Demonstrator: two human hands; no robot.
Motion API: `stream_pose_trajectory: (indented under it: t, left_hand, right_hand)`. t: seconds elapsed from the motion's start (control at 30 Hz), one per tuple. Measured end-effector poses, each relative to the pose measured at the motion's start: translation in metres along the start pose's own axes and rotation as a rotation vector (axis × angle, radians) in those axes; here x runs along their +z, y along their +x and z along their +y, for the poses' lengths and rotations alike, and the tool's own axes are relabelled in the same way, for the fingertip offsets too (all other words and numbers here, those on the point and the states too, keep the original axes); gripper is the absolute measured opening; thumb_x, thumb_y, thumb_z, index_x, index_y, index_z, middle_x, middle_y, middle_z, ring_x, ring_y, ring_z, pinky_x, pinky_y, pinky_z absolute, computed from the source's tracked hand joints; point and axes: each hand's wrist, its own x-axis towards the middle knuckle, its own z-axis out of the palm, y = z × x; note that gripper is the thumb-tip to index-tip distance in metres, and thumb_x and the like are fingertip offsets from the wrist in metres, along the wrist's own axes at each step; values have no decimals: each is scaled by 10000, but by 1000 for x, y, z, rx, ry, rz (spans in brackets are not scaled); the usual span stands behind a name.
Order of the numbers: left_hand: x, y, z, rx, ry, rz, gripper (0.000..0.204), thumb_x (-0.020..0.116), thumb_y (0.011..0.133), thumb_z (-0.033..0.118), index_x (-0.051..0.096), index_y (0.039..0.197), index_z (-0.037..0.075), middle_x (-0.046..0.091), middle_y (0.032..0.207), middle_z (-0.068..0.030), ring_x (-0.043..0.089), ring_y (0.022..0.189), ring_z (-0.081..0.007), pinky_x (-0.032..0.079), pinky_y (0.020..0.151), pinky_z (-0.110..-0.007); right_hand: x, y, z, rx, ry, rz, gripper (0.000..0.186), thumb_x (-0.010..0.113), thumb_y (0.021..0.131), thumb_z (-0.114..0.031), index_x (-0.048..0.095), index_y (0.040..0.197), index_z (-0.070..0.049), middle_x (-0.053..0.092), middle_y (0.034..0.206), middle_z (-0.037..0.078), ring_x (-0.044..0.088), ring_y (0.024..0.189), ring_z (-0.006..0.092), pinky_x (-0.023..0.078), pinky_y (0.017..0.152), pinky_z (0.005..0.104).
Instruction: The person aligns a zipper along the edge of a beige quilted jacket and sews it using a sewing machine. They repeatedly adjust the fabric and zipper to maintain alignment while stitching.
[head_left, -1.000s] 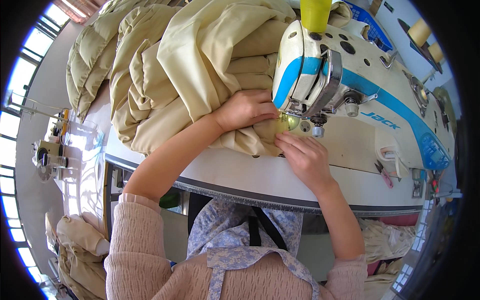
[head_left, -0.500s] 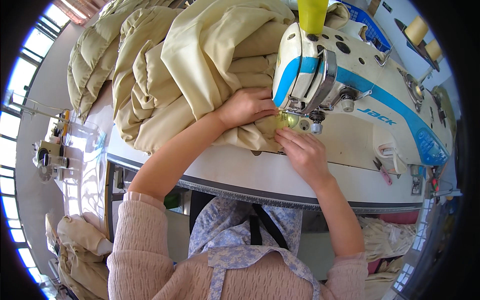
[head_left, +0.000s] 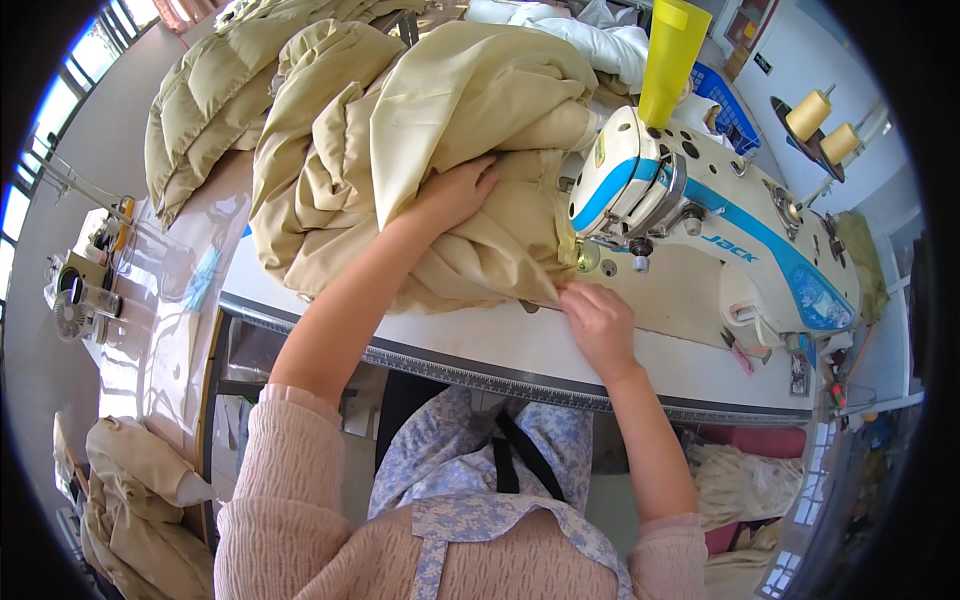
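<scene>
A large beige padded garment (head_left: 330, 190) lies bunched on the sewing table, its right edge beside the needle area of a white and blue sewing machine (head_left: 690, 190). My left hand (head_left: 455, 197) rests on the folds left of the machine head, fingers apart, pressing on the cloth. Just in front of the presser foot, my right hand (head_left: 598, 318) is closed, pinching the garment's near edge between thumb and fingers. A small light glows by the needle. The needle tip and the seam beneath it are too small to make out.
A yellow cup-like holder (head_left: 672, 60) stands on the machine. Thread cones (head_left: 808, 115) are at the far right, with a blue basket (head_left: 725, 105) behind. Pink-handled snips (head_left: 740, 355) lie right on the table. A ruler strip (head_left: 480, 378) runs along the front edge.
My left hand has moved from beside the needle back onto the folds at the left. My right hand has shifted slightly nearer, pinching the cloth edge. The head view has shifted.
</scene>
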Motion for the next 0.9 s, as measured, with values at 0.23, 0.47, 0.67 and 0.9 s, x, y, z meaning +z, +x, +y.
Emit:
stream_pose_trajectory:
  t: [0.23,0.47,0.67,0.9]
  left_hand:
    - [-49,-113,-2,107,187,-248,456,612,1005,384,650,1302,39,641,1341,-183,608,1213,-410,471,1060,-453]
    - [-32,-158,46,475,210,51,412,704,924,193,631,1304,52,604,1388,-129,518,1356,-353,437,1120,-466]
    - [1,-191,40,475,275,-78,650,730,901,248,505,1486,78,455,1569,-123,348,1500,-357,248,1229,-603]
    - [-7,-201,47,476,212,-85,640,738,890,197,520,1480,80,455,1575,-114,355,1500,-354,236,1243,-585]
  right_hand:
    - [-11,-57,-158,74,687,-307,102,742,852,-96,675,926,-70,632,859,69,652,848,263,540,726,372]
    - [-36,-85,-150,177,707,-277,120,747,919,-198,734,909,-79,680,838,62,649,787,262,542,689,358]
    - [-127,-134,-2,893,247,387,99,707,966,-109,718,979,-11,710,851,58,609,699,117,496,638,280]
    - [-213,-189,148,580,-575,101,253,645,897,-24,679,1139,-91,669,1117,62,661,975,289,553,793,383]
